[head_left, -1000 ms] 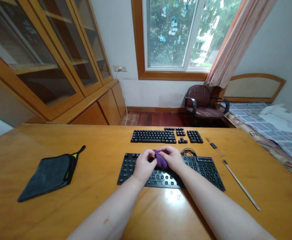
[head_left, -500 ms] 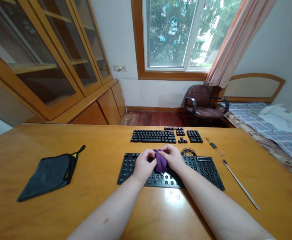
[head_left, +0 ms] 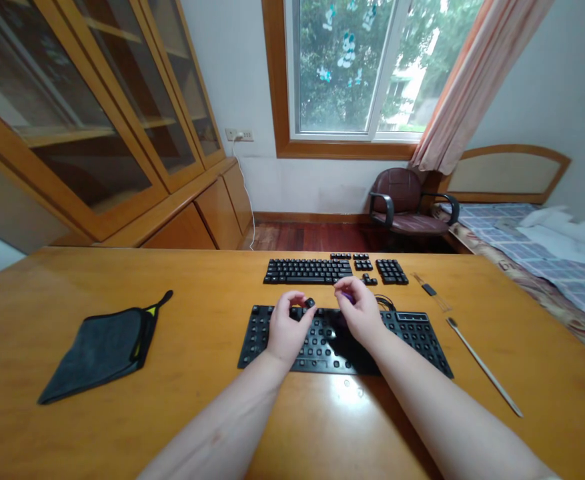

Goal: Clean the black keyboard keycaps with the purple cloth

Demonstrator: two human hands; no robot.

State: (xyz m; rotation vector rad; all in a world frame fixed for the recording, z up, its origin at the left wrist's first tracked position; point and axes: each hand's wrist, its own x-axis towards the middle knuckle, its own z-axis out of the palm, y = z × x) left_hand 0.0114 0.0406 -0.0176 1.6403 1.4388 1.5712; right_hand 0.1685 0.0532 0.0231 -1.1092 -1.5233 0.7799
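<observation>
My left hand [head_left: 287,328] pinches a small black keycap [head_left: 309,303] between thumb and fingertips, above the keyboard base [head_left: 317,347]. That base is black, lies flat on the desk and has most of its keycaps off, with rows of bare key posts showing. To the right of the keycap, my right hand [head_left: 359,310] is closed on a purple cloth [head_left: 347,297], mostly hidden inside the fingers. Behind the base, loose black keycaps [head_left: 307,271] are laid out in keyboard order.
A folded grey cloth [head_left: 97,353] with a loop lies on the desk [head_left: 197,400] at left. On the right are a thin brush [head_left: 487,370] and a small dark wire tool [head_left: 429,289]. A coiled cable [head_left: 385,303] sits behind the base.
My hands have moved apart. The purple cloth has gone from between them into my right hand, and the keycap now shows in my left fingers.
</observation>
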